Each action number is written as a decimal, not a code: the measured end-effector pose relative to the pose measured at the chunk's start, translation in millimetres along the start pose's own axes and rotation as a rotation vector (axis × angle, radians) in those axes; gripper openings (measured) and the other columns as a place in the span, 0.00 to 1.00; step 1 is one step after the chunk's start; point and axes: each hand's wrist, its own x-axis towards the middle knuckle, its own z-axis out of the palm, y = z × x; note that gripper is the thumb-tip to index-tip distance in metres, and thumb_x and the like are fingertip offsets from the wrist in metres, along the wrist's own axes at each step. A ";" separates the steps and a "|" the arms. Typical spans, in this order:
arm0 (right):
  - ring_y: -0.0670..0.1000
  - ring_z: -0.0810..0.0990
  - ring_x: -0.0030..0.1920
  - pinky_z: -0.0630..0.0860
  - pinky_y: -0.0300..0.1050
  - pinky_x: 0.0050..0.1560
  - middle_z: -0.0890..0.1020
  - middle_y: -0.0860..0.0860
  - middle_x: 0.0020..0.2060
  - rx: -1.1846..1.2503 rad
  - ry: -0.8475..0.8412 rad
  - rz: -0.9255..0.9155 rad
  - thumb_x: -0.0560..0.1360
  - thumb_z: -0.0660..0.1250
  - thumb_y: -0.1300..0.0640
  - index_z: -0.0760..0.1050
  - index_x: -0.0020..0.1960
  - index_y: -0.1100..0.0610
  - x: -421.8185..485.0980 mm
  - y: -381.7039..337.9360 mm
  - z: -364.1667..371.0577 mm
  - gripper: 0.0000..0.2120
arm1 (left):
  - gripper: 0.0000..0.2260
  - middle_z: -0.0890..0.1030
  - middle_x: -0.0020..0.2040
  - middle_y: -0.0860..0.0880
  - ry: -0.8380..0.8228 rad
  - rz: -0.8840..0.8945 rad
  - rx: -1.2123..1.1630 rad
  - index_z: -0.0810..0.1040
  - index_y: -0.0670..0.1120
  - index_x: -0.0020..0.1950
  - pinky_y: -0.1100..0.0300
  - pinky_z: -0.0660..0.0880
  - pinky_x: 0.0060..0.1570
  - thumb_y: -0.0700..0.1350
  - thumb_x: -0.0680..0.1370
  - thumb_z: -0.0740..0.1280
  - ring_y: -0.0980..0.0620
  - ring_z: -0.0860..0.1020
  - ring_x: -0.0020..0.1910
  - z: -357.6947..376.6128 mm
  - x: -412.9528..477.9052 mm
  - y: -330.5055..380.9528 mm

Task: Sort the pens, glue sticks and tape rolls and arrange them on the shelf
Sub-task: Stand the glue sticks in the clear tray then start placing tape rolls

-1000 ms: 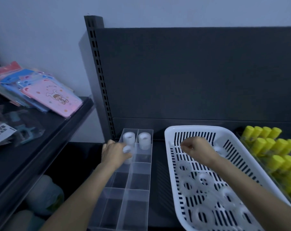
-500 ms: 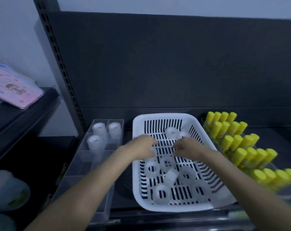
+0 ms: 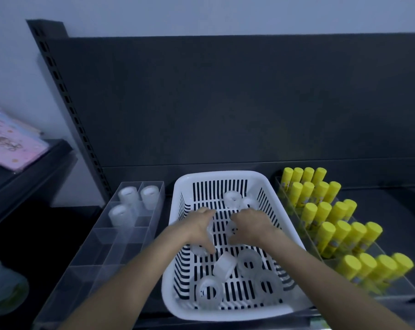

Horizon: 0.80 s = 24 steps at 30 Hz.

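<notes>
A white slotted basket stands on the dark shelf and holds several clear tape rolls. Both of my hands are inside it. My left hand curls its fingers round a tape roll near the basket's left wall. My right hand grips another roll in the middle. To the left lies a clear divided organizer with three stacks of tape rolls in its back compartments. On the right, yellow-capped glue sticks stand in rows in a clear tiered holder.
The shelf's dark back panel rises right behind the basket, with a slotted upright at its left. Pink and blue notebooks lie on a side shelf at far left. A blurred pale green object sits low at the left.
My left hand left the organizer and came across into the basket. Both hands have settled onto rolls in its middle. The view has swung to the right.
</notes>
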 end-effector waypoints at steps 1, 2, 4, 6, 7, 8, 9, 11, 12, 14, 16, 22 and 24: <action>0.54 0.74 0.43 0.71 0.46 0.42 0.74 0.51 0.39 -0.004 0.006 -0.004 0.71 0.65 0.48 0.69 0.43 0.54 0.3 -0.2 1.1 0.11 | 0.48 0.54 0.75 0.49 0.003 -0.032 -0.035 0.48 0.50 0.77 0.53 0.64 0.70 0.52 0.66 0.75 0.48 0.60 0.72 1.4 1.0 -0.4; 0.54 0.74 0.43 0.72 0.46 0.43 0.73 0.51 0.39 0.001 0.025 -0.004 0.71 0.64 0.49 0.68 0.43 0.54 1.1 0.1 2.5 0.09 | 0.47 0.54 0.75 0.48 0.005 -0.068 -0.051 0.48 0.51 0.77 0.53 0.66 0.68 0.52 0.67 0.75 0.48 0.63 0.71 2.3 1.9 0.0; 0.55 0.74 0.44 0.71 0.46 0.43 0.76 0.52 0.43 0.022 0.064 -0.006 0.72 0.62 0.51 0.71 0.46 0.55 0.5 2.1 3.6 0.08 | 0.42 0.59 0.71 0.47 0.011 -0.113 -0.035 0.54 0.50 0.75 0.52 0.73 0.61 0.51 0.68 0.74 0.48 0.70 0.64 2.8 3.0 2.4; 0.55 0.77 0.49 0.72 0.45 0.44 0.78 0.54 0.49 0.074 0.082 -0.013 0.72 0.63 0.51 0.73 0.56 0.56 -1.4 5.7 2.9 0.15 | 0.37 0.63 0.67 0.47 0.032 -0.124 -0.042 0.59 0.50 0.73 0.53 0.77 0.53 0.48 0.68 0.73 0.48 0.73 0.58 1.9 3.4 4.7; 0.55 0.77 0.52 0.73 0.46 0.45 0.78 0.54 0.52 0.121 0.084 -0.012 0.72 0.64 0.50 0.72 0.60 0.56 -2.7 7.3 1.1 0.18 | 0.36 0.63 0.66 0.47 0.042 -0.127 -0.065 0.59 0.50 0.72 0.54 0.78 0.49 0.47 0.68 0.73 0.48 0.74 0.56 1.7 3.3 5.3; 0.54 0.77 0.54 0.74 0.46 0.48 0.78 0.53 0.54 0.180 0.091 -0.010 0.72 0.65 0.49 0.70 0.63 0.55 -4.2 8.6 -1.3 0.21 | 0.36 0.64 0.65 0.47 0.057 -0.126 -0.095 0.59 0.50 0.72 0.55 0.78 0.47 0.46 0.69 0.73 0.48 0.74 0.54 1.9 3.1 5.1; 0.54 0.77 0.55 0.75 0.47 0.50 0.78 0.53 0.56 0.247 0.097 -0.005 0.72 0.66 0.48 0.69 0.66 0.55 -5.6 9.4 -4.4 0.24 | 0.36 0.64 0.65 0.47 0.079 -0.122 -0.127 0.59 0.51 0.72 0.56 0.77 0.46 0.46 0.69 0.73 0.49 0.74 0.54 1.9 2.1 4.9; 0.53 0.77 0.58 0.75 0.46 0.56 0.77 0.53 0.61 0.381 0.125 0.007 0.72 0.68 0.48 0.66 0.69 0.55 -7.5 10.1 -11.3 0.28 | 0.37 0.64 0.66 0.49 0.152 -0.094 -0.183 0.58 0.52 0.73 0.57 0.76 0.49 0.47 0.68 0.73 0.50 0.73 0.55 -1.7 -3.1 4.8; 0.52 0.76 0.60 0.74 0.44 0.57 0.76 0.54 0.62 0.443 0.146 0.015 0.71 0.69 0.48 0.66 0.70 0.55 -8.1 9.4 -15.2 0.30 | 0.38 0.63 0.66 0.49 0.197 -0.066 -0.210 0.57 0.53 0.73 0.57 0.75 0.51 0.47 0.68 0.73 0.51 0.72 0.56 -5.9 -7.9 4.7; 0.52 0.76 0.60 0.72 0.41 0.56 0.76 0.55 0.63 0.539 0.192 0.017 0.71 0.70 0.49 0.66 0.70 0.55 -7.2 5.9 -23.1 0.30 | 0.38 0.63 0.67 0.50 0.284 -0.016 -0.280 0.57 0.53 0.73 0.58 0.75 0.54 0.47 0.68 0.73 0.52 0.70 0.58 -18.9 -21.5 1.6; 0.52 0.77 0.59 0.70 0.40 0.52 0.77 0.55 0.61 0.584 0.221 0.003 0.71 0.70 0.50 0.68 0.69 0.55 -2.1 -2.3 -31.6 0.29 | 0.38 0.62 0.67 0.51 0.386 0.009 -0.339 0.58 0.53 0.73 0.57 0.75 0.55 0.46 0.68 0.73 0.53 0.70 0.59 -34.9 -39.3 -7.7; 0.48 0.74 0.48 0.66 0.37 0.47 0.78 0.54 0.56 0.627 0.261 -0.154 0.69 0.71 0.54 0.71 0.65 0.55 26.6 -62.3 -57.4 0.25 | 0.38 0.62 0.65 0.49 0.598 -0.112 -0.414 0.60 0.51 0.73 0.64 0.66 0.54 0.45 0.67 0.74 0.51 0.69 0.61 -66.1 -101.2 -82.0; 0.49 0.74 0.48 0.66 0.37 0.47 0.78 0.54 0.55 0.631 0.259 -0.215 0.69 0.71 0.54 0.72 0.64 0.55 37.8 -92.3 -63.0 0.24 | 0.40 0.63 0.63 0.48 0.613 -0.171 -0.433 0.61 0.49 0.72 0.66 0.64 0.53 0.47 0.64 0.76 0.51 0.69 0.60 -63.9 -120.5 -113.2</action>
